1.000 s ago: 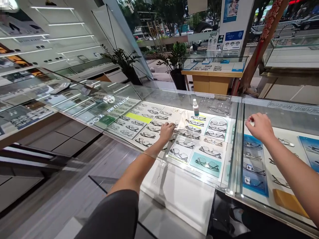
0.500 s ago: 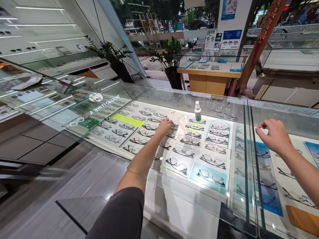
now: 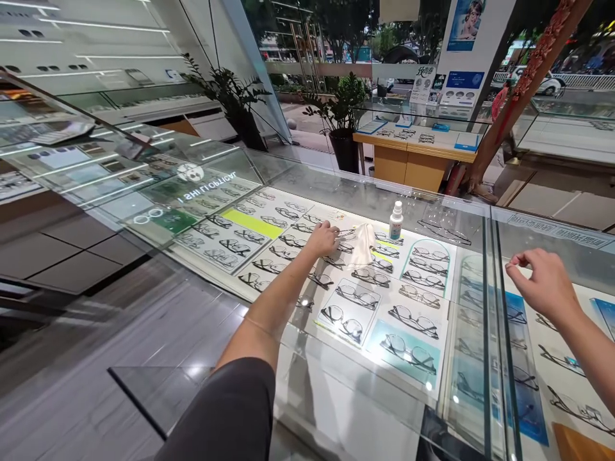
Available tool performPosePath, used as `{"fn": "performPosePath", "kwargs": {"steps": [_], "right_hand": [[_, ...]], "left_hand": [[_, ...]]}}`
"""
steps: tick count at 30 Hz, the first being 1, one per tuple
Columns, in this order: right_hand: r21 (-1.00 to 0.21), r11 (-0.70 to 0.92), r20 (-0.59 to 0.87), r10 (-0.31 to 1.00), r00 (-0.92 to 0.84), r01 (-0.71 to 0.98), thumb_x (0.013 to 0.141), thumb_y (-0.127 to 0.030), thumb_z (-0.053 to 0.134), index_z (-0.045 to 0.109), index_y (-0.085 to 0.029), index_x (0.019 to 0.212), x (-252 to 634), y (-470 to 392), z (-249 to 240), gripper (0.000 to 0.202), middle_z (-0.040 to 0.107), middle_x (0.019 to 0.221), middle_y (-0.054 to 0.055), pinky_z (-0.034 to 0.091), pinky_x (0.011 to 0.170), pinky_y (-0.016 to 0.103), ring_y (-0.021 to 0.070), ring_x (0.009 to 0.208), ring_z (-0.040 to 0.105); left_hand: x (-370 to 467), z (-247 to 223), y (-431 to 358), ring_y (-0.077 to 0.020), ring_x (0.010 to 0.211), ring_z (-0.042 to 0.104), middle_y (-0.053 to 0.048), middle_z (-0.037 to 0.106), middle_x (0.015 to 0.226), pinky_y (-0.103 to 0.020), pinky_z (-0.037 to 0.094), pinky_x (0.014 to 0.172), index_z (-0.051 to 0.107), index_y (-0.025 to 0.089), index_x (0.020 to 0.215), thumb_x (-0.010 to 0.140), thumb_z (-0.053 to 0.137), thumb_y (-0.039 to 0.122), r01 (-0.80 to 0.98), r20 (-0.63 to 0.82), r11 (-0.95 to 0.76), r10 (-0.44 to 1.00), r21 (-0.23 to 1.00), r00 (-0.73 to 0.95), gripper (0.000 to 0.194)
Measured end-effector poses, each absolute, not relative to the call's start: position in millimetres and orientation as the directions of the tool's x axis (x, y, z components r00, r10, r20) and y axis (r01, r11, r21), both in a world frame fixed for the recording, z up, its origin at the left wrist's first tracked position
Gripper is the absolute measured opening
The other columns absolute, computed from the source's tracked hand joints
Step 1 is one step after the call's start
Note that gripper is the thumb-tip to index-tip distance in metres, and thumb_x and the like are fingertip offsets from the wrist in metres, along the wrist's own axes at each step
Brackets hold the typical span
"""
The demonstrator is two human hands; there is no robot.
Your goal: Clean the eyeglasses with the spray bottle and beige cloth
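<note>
My left hand (image 3: pixel 324 239) reaches over the glass display counter (image 3: pixel 298 339), palm down with its fingers curled. At its fingertips is a thin pair of eyeglasses (image 3: pixel 346 233), which it appears to grip. Just right of it lies a crumpled cream cloth (image 3: pixel 363 246). A small white spray bottle (image 3: pixel 396 221) stands upright beyond the cloth. My right hand (image 3: pixel 545 285) hovers above the right-hand counter section, thumb and index finger bent together in a pinch, with nothing visible in them.
Rows of eyeglasses (image 3: pixel 414 320) lie under the glass. Upright glass edges (image 3: pixel 494 320) divide the counter sections. A brown item (image 3: pixel 581 442) shows at lower right. Potted plants (image 3: pixel 343 150) and a wooden display table (image 3: pixel 408 166) stand beyond the counter.
The view has shifted, so the counter appears further right. My left hand has moved slightly left relative to the cloth, and my right hand is a little lower. Cloth and bottle stay in place.
</note>
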State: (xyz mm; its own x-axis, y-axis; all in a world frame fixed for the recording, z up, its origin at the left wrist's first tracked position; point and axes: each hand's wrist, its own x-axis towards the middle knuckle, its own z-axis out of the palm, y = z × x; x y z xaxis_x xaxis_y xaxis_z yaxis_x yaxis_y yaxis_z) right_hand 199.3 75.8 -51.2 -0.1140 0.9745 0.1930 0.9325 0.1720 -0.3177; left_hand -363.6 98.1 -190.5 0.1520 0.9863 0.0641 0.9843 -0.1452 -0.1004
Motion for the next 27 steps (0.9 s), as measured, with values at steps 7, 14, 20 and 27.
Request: {"fn": "performPosePath", "kwargs": {"steps": [7, 14, 20, 27], "right_hand": [[-0.335, 0.189, 0.214, 0.969, -0.121, 0.923, 0.071, -0.052, 0.042, 0.055, -0.027, 0.073, 197.4, 73.5, -48.7, 0.028, 0.065, 0.085, 0.015, 0.046, 0.083, 0.05, 0.0353, 0.089, 0.054], [-0.358, 0.141, 0.175, 0.981, -0.083, 0.923, 0.07, -0.054, 0.041, 0.055, -0.027, 0.074, 193.6, 71.0, -45.3, 0.031, 0.065, 0.088, 0.015, 0.046, 0.083, 0.049, 0.0366, 0.095, 0.054], [-0.35, 0.129, 0.16, 0.984, -0.077, 0.928, 0.071, -0.054, 0.04, 0.055, -0.026, 0.076, 193.7, 69.0, -44.8, 0.032, 0.064, 0.091, 0.015, 0.045, 0.084, 0.048, 0.0358, 0.096, 0.054], [-0.357, 0.15, 0.182, 0.979, -0.088, 0.922, 0.073, -0.052, 0.042, 0.055, -0.026, 0.075, 195.8, 70.9, -47.7, 0.029, 0.064, 0.088, 0.014, 0.045, 0.083, 0.048, 0.0354, 0.094, 0.054]], "left_hand": [[-346.7, -198.9, 111.2, -0.0393, 0.124, 0.051, -0.008, 0.067, 0.149, -0.056, 0.036, 0.103, 0.08, 0.022, 0.12, 0.093, 0.046, 0.037, 0.996, 0.025, -0.061, 0.998, -0.06, 0.063, 0.046], [-341.2, -205.7, 117.5, -0.0411, 0.134, 0.047, -0.006, 0.068, 0.149, -0.057, 0.033, 0.108, 0.082, 0.024, 0.113, 0.094, 0.041, 0.042, 0.999, -0.048, -0.023, 0.999, -0.035, 0.021, 0.049], [-348.1, -200.1, 120.1, -0.0409, 0.145, 0.041, -0.006, 0.066, 0.151, -0.056, 0.032, 0.113, 0.083, 0.023, 0.103, 0.093, 0.042, 0.043, 1.0, -0.098, -0.02, 0.995, -0.017, 0.018, 0.047], [-355.0, -198.7, 121.7, -0.0392, 0.152, 0.038, -0.002, 0.066, 0.152, -0.057, 0.032, 0.117, 0.082, 0.027, 0.114, 0.093, 0.041, 0.042, 0.999, -0.115, -0.033, 0.993, 0.008, 0.034, 0.048]]}}
